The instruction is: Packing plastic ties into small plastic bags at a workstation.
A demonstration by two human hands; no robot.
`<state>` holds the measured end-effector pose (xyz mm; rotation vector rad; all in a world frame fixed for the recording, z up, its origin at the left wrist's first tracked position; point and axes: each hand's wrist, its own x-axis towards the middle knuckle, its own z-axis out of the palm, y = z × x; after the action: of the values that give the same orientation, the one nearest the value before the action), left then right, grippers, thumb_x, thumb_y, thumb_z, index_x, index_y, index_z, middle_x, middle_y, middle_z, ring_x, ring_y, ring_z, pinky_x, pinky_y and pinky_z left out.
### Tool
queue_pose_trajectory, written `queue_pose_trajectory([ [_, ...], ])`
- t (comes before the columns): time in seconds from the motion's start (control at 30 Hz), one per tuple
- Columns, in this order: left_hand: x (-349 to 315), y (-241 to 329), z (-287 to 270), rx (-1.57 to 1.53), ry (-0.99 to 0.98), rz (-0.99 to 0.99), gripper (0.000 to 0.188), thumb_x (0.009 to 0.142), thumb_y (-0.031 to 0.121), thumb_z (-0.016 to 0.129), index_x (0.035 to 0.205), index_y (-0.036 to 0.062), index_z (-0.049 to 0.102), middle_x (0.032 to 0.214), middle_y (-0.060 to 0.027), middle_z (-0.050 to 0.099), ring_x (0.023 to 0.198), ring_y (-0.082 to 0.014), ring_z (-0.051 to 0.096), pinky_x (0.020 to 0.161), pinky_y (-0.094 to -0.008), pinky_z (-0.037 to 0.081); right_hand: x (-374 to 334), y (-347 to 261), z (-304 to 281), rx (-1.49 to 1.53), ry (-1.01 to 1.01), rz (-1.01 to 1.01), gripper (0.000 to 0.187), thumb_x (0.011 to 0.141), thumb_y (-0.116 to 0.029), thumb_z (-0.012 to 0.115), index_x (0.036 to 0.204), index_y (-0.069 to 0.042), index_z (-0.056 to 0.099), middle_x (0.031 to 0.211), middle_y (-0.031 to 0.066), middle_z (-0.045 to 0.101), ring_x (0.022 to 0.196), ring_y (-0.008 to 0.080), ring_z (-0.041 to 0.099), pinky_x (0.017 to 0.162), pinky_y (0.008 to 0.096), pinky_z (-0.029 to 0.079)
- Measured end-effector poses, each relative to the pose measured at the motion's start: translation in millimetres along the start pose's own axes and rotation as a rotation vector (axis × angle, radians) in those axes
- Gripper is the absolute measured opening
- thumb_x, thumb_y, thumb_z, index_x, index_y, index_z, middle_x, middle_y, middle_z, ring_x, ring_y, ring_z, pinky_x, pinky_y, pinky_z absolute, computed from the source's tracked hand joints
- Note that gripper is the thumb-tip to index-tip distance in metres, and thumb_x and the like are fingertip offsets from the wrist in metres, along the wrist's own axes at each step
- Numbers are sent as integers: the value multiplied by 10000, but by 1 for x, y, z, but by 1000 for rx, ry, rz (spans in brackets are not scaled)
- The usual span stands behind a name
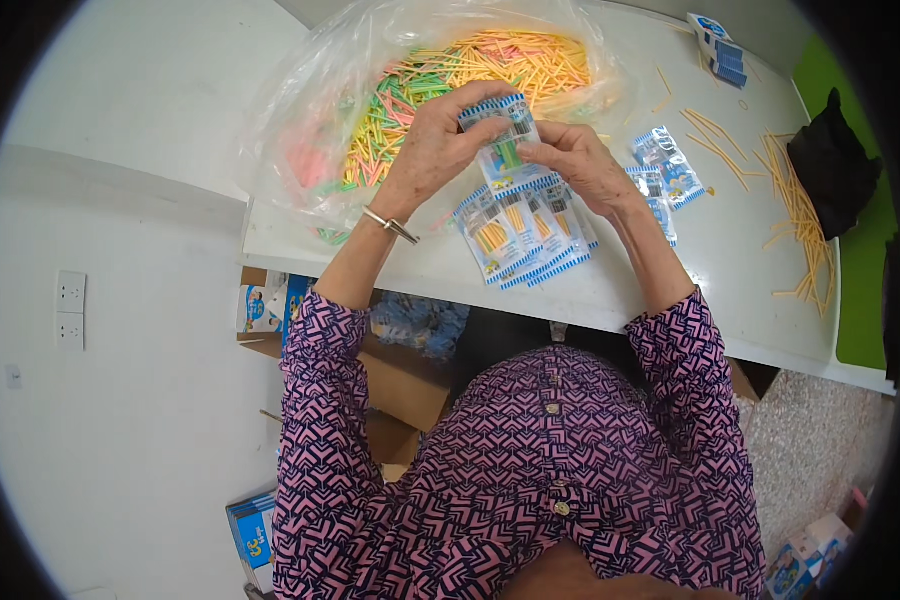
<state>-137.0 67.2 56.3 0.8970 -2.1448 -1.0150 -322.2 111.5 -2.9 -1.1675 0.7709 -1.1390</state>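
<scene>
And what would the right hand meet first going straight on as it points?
The right hand would first meet the small packet it touches, then probably the left hand; depth is unclear.

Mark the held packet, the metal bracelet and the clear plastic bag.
Held packet (508, 153), head view: its see-through window.
Metal bracelet (392, 225), head view: its band.
Clear plastic bag (308, 112), head view: its left wall.

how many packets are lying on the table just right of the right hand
2 visible: the farther blue-and-white packet, and the nearer blue-and-white packet, closer to the right hand. More may be hidden beneath them or the wrist.
</scene>
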Motion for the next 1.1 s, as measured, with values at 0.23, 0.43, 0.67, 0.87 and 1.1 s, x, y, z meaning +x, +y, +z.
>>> queue_pose_trajectory([
  [0.23, -1, 5, 2, -142, -65, 33, 338, 816, 102, 671, 1124, 18, 559, 1037, -41, 608, 978, -126, 571, 805, -254, 488, -9, -5, 1, -139, -52, 108, 254, 810, -238, 689, 921, -10, 688, 797, 40, 681, 661, 67, 614, 592, 199, 469],
  [0.43, -6, 9, -4, -12, -187, -20, 337, 790, 157, 679, 1074, 8, 575, 953, -54, 623, 897, -138, 585, 780, -269, 479, -18, -6, 7, -166, -67, 74, 270, 800, -252, 699, 896, 0, 689, 750, 37, 669, 625, 42, 581, 533, 197, 437],
  [0.67, -10, 6, 6, 59, -209, 36, 328, 763, 212, 675, 1000, -4, 608, 879, -93, 632, 801, -174, 602, 741, -293, 476, -24, 4, 1, -186, -84, 148, 271, 798, -253, 698, 847, 13, 687, 720, 45, 661, 597, 37, 569, 498, 191, 411],
  [0.87, -17, -2, 0, -44, -276, -42, 309, 768, 174, 673, 1013, -1, 602, 903, -102, 627, 834, -162, 595, 756, -287, 463, -45, -19, -13, -418, -62, 124, 302, 815, -239, 667, 960, 26, 667, 875, 79, 677, 770, 109, 595, 687, 253, 472],
  [1.1, -51, -27, 10, 353, -153, -83, 414, 749, 161, 688, 1107, 4, 550, 1026, -132, 605, 956, -272, 568, 850, -341, 440, -108, 6, -77, -1302, 697, -15, 314, 748, -303, 703, 826, -3, 654, 898, 108, 575, 784, 273, 542, 694, 363, 442],
])
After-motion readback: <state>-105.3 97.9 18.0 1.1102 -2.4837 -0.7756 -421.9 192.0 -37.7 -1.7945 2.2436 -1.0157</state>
